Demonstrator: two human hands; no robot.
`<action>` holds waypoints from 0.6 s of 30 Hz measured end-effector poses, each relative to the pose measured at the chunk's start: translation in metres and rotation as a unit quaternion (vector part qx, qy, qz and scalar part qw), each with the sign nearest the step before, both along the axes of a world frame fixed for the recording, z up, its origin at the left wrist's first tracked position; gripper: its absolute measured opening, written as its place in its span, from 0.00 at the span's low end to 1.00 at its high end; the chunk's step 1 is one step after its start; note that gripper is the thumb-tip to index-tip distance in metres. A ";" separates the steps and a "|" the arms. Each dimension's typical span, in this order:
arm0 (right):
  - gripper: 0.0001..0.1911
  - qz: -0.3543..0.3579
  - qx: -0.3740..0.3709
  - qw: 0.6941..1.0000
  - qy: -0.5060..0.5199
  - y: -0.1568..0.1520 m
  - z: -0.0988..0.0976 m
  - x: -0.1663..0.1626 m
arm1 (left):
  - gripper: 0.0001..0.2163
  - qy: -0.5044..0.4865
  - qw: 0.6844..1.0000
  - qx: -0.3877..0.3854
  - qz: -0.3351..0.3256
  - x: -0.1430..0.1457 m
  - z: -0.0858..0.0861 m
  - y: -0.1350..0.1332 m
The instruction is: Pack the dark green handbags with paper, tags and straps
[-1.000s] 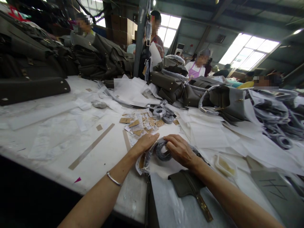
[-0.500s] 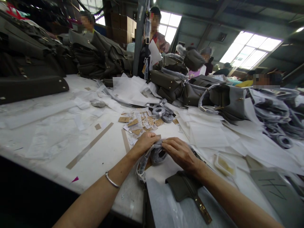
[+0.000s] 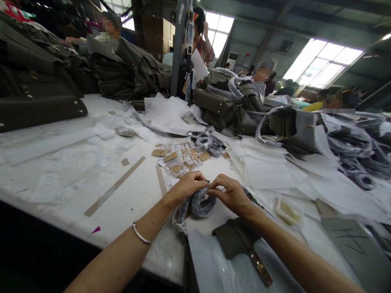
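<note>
Between my hands is a coiled strap (image 3: 202,204) in clear plastic wrap, its round opening facing me. My left hand (image 3: 192,183) grips the coil's upper left edge with fingers closed. At the upper right of the coil, the thumb and fingertips of my right hand (image 3: 228,192) pinch it. Under my right forearm lies a dark olive bag (image 3: 235,240) with a flap tab and a gold-coloured clasp (image 3: 259,268). White tissue paper (image 3: 207,260) lies on the bag. A wrapped handle (image 3: 183,211) with white string stands at the coil's left.
Beyond my hands lie brown hang tags (image 3: 180,156) with strings and several wrapped strap coils (image 3: 204,142). Stacked olive bags (image 3: 131,73) line the back. White paper sheets (image 3: 262,167) spread at right, near a small plastic tub (image 3: 288,211). A post (image 3: 180,49) rises behind; people stand beyond.
The coil has tipped so its round opening shows more fully. My right hand's fingers have drawn from lying over its top into a pinch at its upper right.
</note>
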State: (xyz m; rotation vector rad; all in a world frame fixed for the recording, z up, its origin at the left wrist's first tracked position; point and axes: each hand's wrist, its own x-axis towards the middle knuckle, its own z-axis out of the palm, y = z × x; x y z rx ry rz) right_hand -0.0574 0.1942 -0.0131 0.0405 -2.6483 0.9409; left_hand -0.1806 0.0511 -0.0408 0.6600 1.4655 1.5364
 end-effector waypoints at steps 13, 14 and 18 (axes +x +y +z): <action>0.28 -0.088 -0.426 0.885 -0.167 -0.001 -0.008 -0.006 | 0.16 0.069 0.994 0.054 -0.065 -0.004 0.000 -0.009; 0.28 -0.086 -0.446 0.874 -0.174 -0.002 -0.008 -0.005 | 0.17 0.070 0.994 0.054 -0.068 -0.003 0.000 -0.009; 0.23 -0.094 -0.467 0.862 -0.171 -0.005 -0.008 -0.003 | 0.15 0.032 0.997 0.042 -0.062 -0.001 0.000 -0.008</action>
